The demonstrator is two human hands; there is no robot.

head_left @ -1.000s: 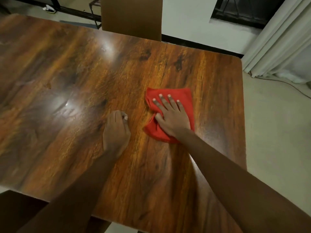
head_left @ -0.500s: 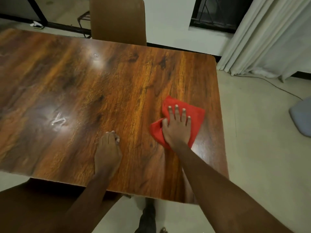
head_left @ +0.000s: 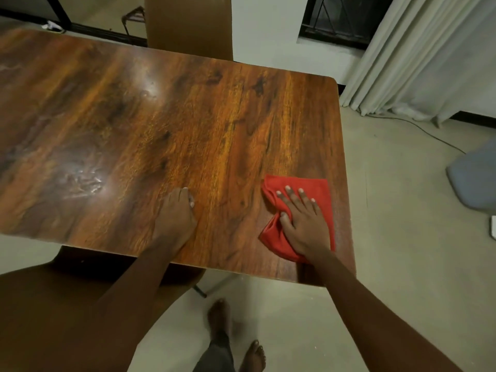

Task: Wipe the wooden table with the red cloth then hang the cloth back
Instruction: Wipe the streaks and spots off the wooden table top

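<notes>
Since a second ago, the right hand [head_left: 306, 226] and the cloth [head_left: 320, 187] have slid from mid-counter towards the near right corner, and the left hand [head_left: 174, 218] has come closer to the near edge.

The right fingers [head_left: 292, 200] lie straight and slightly spread, pressed flat on the red cloth without gripping it, and the thumb rests against a bunched fold. The cloth sticks out beyond the fingertips and on both sides of them, close to the counter's right edge. Well to the left, the left fingers [head_left: 185, 196] are curled under, holding nothing, with the knuckles on the bare wood.

The counter [head_left: 188, 116] is glossy brown wood with dark knots, streaked grain and rounded corners. Glare shows on it left of the left fingers. Far beyond the fingers a brown chair [head_left: 188, 25] stands at the far edge. Pale curtains [head_left: 429, 55] hang beyond and to the right, with a thin cable [head_left: 418, 130] on the floor below them. Two bare feet [head_left: 220, 315] stand on the floor below the near edge.
</notes>
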